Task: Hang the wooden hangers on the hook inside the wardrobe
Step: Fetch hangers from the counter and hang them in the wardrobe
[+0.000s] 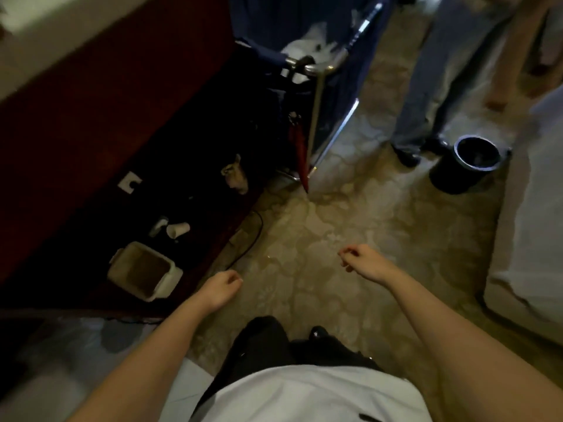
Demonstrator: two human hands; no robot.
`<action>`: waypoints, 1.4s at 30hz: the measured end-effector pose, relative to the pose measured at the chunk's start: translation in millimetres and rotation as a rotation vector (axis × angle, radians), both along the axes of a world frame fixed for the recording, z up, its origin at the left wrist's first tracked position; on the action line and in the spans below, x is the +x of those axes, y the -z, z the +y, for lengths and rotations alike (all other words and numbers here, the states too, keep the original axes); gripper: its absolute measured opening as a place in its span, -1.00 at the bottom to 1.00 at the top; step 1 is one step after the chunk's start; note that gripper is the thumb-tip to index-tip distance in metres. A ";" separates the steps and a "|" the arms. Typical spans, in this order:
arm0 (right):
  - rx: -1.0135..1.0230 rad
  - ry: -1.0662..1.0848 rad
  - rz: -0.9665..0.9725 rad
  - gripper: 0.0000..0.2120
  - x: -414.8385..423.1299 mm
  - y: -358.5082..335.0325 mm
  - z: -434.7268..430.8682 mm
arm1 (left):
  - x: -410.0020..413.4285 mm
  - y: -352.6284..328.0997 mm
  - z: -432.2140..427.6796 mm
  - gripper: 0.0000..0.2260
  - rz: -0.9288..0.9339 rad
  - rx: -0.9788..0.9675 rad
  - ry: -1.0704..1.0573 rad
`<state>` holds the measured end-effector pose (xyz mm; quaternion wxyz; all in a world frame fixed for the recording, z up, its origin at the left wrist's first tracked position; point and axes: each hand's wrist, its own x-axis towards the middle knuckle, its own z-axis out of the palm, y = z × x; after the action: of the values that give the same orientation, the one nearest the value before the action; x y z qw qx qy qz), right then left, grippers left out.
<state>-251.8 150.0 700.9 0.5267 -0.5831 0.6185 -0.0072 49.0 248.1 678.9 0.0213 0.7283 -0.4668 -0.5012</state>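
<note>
No wooden hanger, hook or wardrobe interior shows in the head view. My left hand [220,289] hangs over the patterned carpet at lower centre, fingers loosely curled and holding nothing. My right hand [361,261] is out in front to the right, its fingers also loosely curled with nothing in them. Both forearms reach forward from the bottom of the frame.
A dark red cabinet [100,123] runs along the left, with a white tray [144,271], paper cups [178,229] and a cable on its low shelf. A blue housekeeping cart [320,65] stands ahead. A person's legs [426,95] and a black bin [467,162] are at right.
</note>
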 end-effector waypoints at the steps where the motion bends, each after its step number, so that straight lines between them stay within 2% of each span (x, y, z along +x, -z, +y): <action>1: -0.022 -0.048 -0.010 -0.80 7.4 -3.9 -18.3 | -0.1 -7.2 -8.3 -0.76 -0.007 -0.031 -0.020; 5: -0.103 -0.204 -0.058 -0.78 46.6 -22.9 -81.8 | 7.1 -46.3 -49.5 -0.75 -0.058 -0.135 -0.047; 10: -0.235 -0.420 -0.149 -0.89 113.8 -63.7 -156.6 | 43.4 -112.9 -111.0 -0.72 -0.069 -0.261 -0.053; 14: -0.345 -0.503 -0.241 -0.88 170.9 -113.3 -202.3 | 82.6 -174.5 -154.3 -0.72 -0.062 -0.357 -0.041; 21: -0.608 -0.632 -0.370 -0.80 260.9 -209.7 -258.0 | 136.5 -291.0 -205.8 -0.70 -0.316 -0.655 0.028; 30: -0.786 -0.739 -0.443 -0.75 344.6 -297.8 -315.8 | 204.5 -369.2 -259.7 -0.68 -0.617 -0.809 0.003; 36: -0.995 -0.788 -0.353 -0.73 400.9 -348.3 -374.1 | 260.0 -386.0 -315.9 -0.62 -0.750 -0.766 -0.100; 42: -1.040 -0.945 -0.152 -0.63 469.7 -359.5 -440.5 | 301.9 -373.0 -368.3 -0.38 -0.841 -0.573 -0.295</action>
<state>217.8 -290.5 1060.4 0.1682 -0.9631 0.1769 -0.1132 350.8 -120.2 1051.9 0.1008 0.8893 -0.4461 -0.0098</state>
